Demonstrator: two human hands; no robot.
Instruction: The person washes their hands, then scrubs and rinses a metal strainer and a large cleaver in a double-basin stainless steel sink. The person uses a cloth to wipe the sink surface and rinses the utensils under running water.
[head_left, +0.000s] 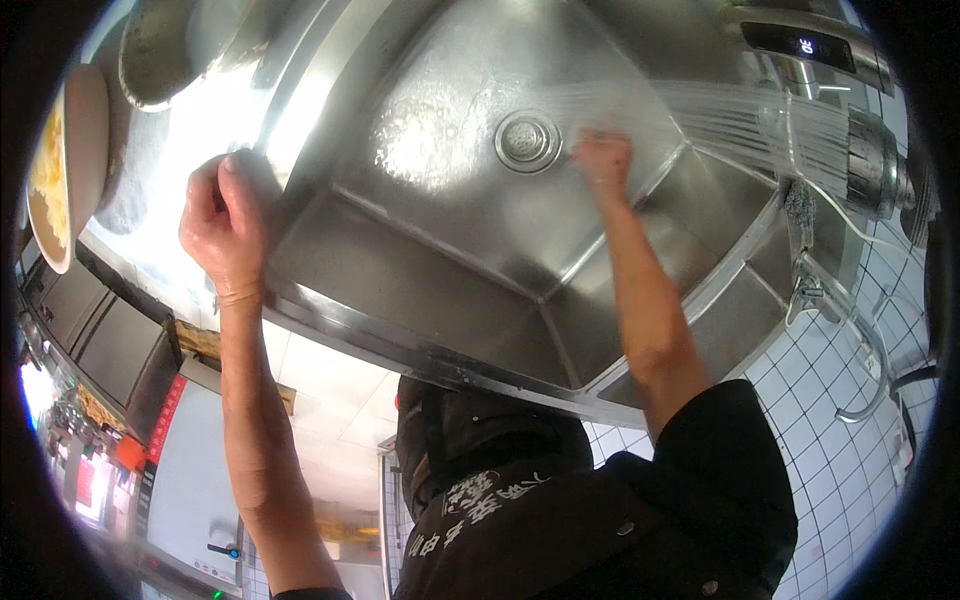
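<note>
Over the bright metal counter at the sink's left rim, my left hand (223, 221) is wet, with its fingers curled in; nothing shows in it. My right hand (606, 159), blurred, is inside the stainless steel sink (450, 240), fingers bent, just right of the round drain strainer (528, 141). Whether it holds anything small cannot be seen. A wide fan of water comes from the spray head (874, 161) at the right and passes over the basin close to this hand. Wet, shiny patches lie on the sink floor left of the drain.
A pale bowl (88, 150) with yellow food stands at the far left, near a rounded metal container (161, 52). A faucet body with a lit display (799, 46) is at the upper right. Below it are a curved metal spout (877, 375) and white wall tiles (810, 420).
</note>
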